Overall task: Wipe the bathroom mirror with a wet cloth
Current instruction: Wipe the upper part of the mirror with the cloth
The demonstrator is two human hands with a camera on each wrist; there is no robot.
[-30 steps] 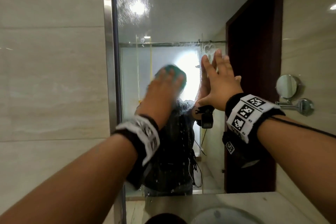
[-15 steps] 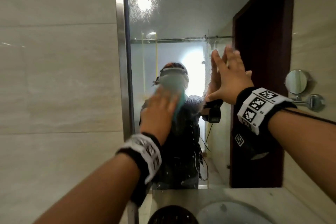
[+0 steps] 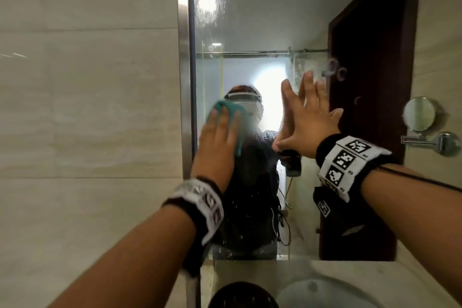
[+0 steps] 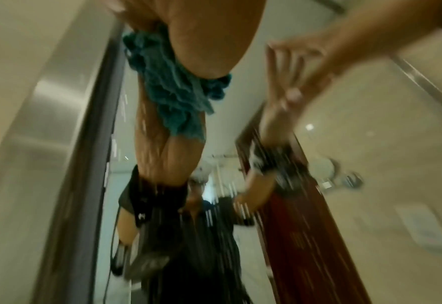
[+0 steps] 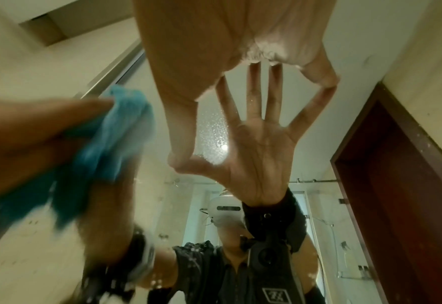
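Observation:
My left hand (image 3: 217,142) presses a teal cloth (image 3: 230,109) flat against the bathroom mirror (image 3: 262,7), close to its steel left edge (image 3: 183,82). The fingers lie straight over the cloth, which bunches under the palm (image 4: 173,92). My right hand (image 3: 310,112) is spread flat, its fingertips touching the glass to the right of the cloth, and it holds nothing. From the right wrist the cloth (image 5: 118,135) is blurred at the left and the right hand (image 5: 202,41) meets its own reflection. Water drops speckle the upper glass.
Beige tiled wall (image 3: 87,107) lies left of the mirror. A round shaving mirror (image 3: 418,114) on a swing arm sticks out from the right wall. Below are the stone counter (image 3: 400,280) and a basin (image 3: 325,292).
The left hand has slid the cloth leftward across the glass toward the mirror's left edge. The right hand has stayed pressed on the mirror. The head view has turned slightly left.

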